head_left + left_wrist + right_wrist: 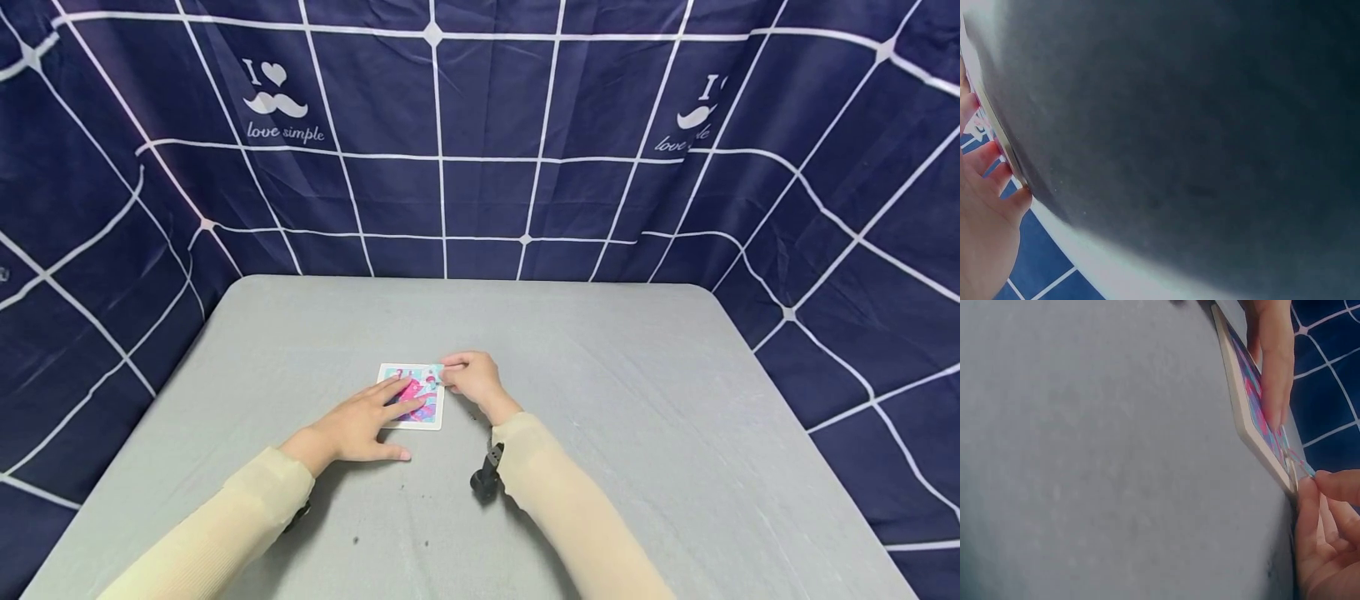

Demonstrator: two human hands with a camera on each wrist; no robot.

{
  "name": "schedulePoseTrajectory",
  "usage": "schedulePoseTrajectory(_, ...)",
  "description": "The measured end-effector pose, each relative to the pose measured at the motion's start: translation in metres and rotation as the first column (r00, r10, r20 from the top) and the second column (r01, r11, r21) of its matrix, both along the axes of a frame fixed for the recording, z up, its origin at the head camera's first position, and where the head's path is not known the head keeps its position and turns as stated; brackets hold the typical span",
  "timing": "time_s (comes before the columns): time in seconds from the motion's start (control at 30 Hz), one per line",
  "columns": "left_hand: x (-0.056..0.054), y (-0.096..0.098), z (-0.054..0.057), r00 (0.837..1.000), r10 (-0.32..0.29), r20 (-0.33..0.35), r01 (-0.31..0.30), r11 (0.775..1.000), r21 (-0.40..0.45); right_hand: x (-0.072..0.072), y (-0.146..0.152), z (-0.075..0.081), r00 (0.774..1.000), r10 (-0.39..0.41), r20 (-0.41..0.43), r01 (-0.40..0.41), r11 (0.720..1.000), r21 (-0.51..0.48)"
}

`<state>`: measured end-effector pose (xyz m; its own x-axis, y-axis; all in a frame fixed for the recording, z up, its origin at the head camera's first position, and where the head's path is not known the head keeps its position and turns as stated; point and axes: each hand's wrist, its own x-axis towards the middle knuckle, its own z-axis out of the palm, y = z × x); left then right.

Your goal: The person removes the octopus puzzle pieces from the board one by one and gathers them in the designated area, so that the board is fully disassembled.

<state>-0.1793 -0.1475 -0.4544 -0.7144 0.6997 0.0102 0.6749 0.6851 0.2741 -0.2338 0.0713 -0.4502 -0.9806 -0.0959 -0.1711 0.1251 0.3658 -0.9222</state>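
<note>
A small square jigsaw puzzle [427,414] with a white border and a pink, blue and purple picture lies flat on the table. My left hand [358,427] rests on its left part, fingers straight across the picture and thumb spread toward me. At the far right corner, my right hand [477,379] pinches a puzzle piece [1305,467] between thumb and fingers. In the right wrist view that light-blue and pink piece is tilted up at the puzzle's edge. The left wrist view catches only the puzzle's side edge [1004,140] beside my left fingers. My fingers cover part of the picture.
The grey tabletop [600,375] spreads around the puzzle, with a few dark specks near its front. A dark blue curtain [487,100] with white grid lines encloses the back and sides. A black wrist camera [486,479] hangs from my right sleeve.
</note>
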Motion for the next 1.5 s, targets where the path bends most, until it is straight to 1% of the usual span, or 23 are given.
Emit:
schedulePoseTrajectory(0.1, 0.000, 0.000, 0.001, 1.000, 0.001, 0.008, -0.001, 1.000, 0.004, -0.002, 0.005, 0.001, 1.000, -0.011, 0.008, 0.011, 1.000, -0.015)
schedulePoseTrajectory(0.33, 0.000, 0.000, -0.001, 1.000, 0.007, 0.010, -0.007, 1.000, -0.004, -0.006, 0.022, 0.000, 1.000, -0.015, -0.021, 0.015, 1.000, -0.002)
schedulePoseTrajectory(0.53, 0.001, -0.001, -0.003, 1.000, 0.007, 0.006, -0.007, 1.000, -0.001, -0.010, 0.039, 0.001, 1.000, -0.028, -0.001, 0.028, 0.999, -0.040)
schedulePoseTrajectory(0.73, 0.002, -0.001, -0.004, 1.000, 0.002, -0.003, -0.002, 1.000, 0.002, -0.012, 0.057, 0.002, 0.999, -0.037, 0.013, 0.037, 0.999, -0.037)
schedulePoseTrajectory(1.03, 0.003, -0.002, -0.006, 1.000, 0.011, -0.007, -0.011, 1.000, 0.007, -0.014, 0.087, 0.004, 0.999, -0.022, 0.028, 0.023, 0.999, -0.047)
schedulePoseTrajectory(1.2, 0.004, -0.001, -0.004, 1.000, 0.020, 0.012, -0.020, 1.000, -0.003, -0.015, 0.101, 0.006, 0.999, -0.005, 0.045, 0.007, 0.999, -0.048)
schedulePoseTrajectory(1.5, 0.004, 0.000, -0.003, 1.000, 0.021, 0.004, -0.021, 1.000, -0.017, -0.018, 0.124, 0.005, 0.997, 0.021, 0.068, -0.016, 0.997, -0.074)
